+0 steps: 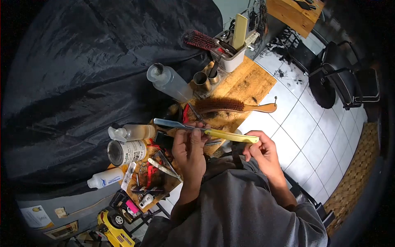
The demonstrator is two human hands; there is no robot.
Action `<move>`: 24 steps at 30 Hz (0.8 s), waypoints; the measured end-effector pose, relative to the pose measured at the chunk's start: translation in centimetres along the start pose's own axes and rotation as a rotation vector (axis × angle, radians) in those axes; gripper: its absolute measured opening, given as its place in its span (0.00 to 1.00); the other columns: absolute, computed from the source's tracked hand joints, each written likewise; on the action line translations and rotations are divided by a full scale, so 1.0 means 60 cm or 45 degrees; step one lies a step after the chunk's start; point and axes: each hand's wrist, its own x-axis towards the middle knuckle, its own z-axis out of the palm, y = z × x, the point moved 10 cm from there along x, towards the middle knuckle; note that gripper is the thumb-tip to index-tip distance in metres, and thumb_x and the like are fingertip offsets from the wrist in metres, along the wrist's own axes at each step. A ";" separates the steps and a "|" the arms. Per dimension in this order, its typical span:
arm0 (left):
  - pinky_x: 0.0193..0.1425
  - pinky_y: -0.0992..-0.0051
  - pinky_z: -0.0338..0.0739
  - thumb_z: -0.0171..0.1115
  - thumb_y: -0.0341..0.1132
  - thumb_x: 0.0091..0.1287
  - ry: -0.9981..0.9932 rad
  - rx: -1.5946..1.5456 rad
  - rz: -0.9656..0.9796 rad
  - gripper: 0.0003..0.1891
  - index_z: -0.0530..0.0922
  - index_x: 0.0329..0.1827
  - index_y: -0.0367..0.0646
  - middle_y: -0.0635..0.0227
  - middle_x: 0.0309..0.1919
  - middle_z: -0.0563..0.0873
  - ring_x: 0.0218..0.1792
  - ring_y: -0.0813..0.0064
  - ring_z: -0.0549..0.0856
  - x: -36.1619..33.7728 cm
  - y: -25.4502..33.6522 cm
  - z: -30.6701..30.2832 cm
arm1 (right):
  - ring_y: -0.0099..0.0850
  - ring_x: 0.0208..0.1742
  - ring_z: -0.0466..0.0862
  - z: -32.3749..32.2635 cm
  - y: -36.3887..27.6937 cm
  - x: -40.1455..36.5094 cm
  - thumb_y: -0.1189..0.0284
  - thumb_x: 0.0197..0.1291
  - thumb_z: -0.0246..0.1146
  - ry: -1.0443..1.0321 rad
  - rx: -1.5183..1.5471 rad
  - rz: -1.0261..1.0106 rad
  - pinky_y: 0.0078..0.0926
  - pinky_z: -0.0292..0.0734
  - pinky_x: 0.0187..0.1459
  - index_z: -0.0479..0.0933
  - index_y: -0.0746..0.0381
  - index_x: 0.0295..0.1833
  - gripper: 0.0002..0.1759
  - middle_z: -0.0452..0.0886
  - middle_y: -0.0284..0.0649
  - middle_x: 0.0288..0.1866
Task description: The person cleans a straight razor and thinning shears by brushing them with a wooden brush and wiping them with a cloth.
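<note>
A straight razor (231, 136) with a yellow handle is stretched out between my two hands, its metal blade end pointing left. My left hand (190, 149) pinches it near the joint of blade and handle. At the handle's far end, the fingers of my right hand (263, 153) are closed on it. Just beyond my hands, a wooden-handled brush (230, 106) with brown bristles lies on the wooden table (255, 82). Left of my left hand, another razor-like tool with a pale handle (163, 169) rests among small tools and red strips.
Bottles (170, 82), a labelled can (127, 152) and a white bottle (105, 178) stand along the table's far side by a black cloth (103, 74). A white bin (232, 59) holds combs and brushes. Black chairs (345, 74) stand on the tiled floor (312, 136). A yellow toy car (114, 228) is at lower left.
</note>
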 end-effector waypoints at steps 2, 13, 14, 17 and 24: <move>0.59 0.66 0.79 0.52 0.29 0.72 -0.001 0.008 0.010 0.10 0.71 0.52 0.34 0.60 0.46 0.81 0.50 0.69 0.82 -0.002 -0.003 -0.008 | 0.19 0.28 0.76 -0.009 -0.020 -0.006 0.77 0.66 0.58 0.079 -0.077 -0.092 0.16 0.74 0.33 0.72 0.70 0.52 0.11 0.80 0.36 0.32; 0.46 0.77 0.75 0.55 0.24 0.68 -0.557 0.671 0.125 0.10 0.78 0.50 0.30 0.61 0.38 0.84 0.41 0.72 0.83 -0.067 -0.002 0.043 | 0.18 0.27 0.75 0.005 -0.088 -0.026 0.77 0.66 0.59 0.191 -0.106 -0.359 0.14 0.71 0.31 0.74 0.70 0.51 0.11 0.78 0.34 0.28; 0.44 0.76 0.75 0.56 0.24 0.67 -0.633 0.750 0.190 0.10 0.79 0.49 0.31 0.60 0.37 0.83 0.40 0.69 0.83 -0.076 0.000 0.053 | 0.17 0.27 0.74 0.011 -0.089 -0.029 0.77 0.65 0.59 0.188 -0.113 -0.359 0.14 0.70 0.30 0.74 0.70 0.51 0.11 0.78 0.33 0.28; 0.41 0.73 0.75 0.57 0.26 0.67 -0.701 0.821 0.241 0.11 0.77 0.49 0.31 0.57 0.37 0.82 0.37 0.63 0.82 -0.095 -0.004 0.058 | 0.16 0.28 0.74 0.021 -0.085 -0.041 0.77 0.64 0.61 0.223 -0.195 -0.355 0.14 0.70 0.31 0.76 0.71 0.52 0.12 0.78 0.32 0.29; 0.41 0.73 0.75 0.56 0.27 0.68 -0.907 0.774 0.098 0.12 0.77 0.51 0.30 0.55 0.39 0.82 0.38 0.64 0.83 -0.123 -0.008 0.060 | 0.18 0.32 0.76 0.034 -0.073 -0.061 0.78 0.63 0.62 0.263 -0.346 -0.315 0.16 0.73 0.36 0.77 0.72 0.51 0.13 0.79 0.33 0.32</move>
